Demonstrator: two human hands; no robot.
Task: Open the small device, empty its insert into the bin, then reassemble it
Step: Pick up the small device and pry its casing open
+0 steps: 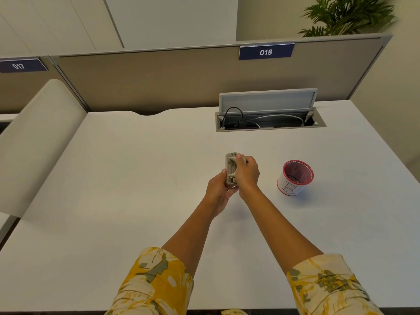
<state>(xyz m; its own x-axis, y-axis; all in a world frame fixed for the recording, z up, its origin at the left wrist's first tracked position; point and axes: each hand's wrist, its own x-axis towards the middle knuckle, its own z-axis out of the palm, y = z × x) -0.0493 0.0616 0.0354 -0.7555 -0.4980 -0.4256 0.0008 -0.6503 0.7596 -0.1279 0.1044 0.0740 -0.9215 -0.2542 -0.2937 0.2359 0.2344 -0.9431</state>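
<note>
Both hands [234, 178] gripping device [230, 165], bin [295, 178] part-filled

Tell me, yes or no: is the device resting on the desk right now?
No. Both the left hand and right hand hold the device up above the desk.

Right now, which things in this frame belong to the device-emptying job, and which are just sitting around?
Part of the job:
- small grey device, held above the desk
- left hand, supporting it from below
- right hand, gripping its top
- red-rimmed cup, serving as the bin

Just lying about:
- open cable tray with cables
- number sign 018
- plant
</note>
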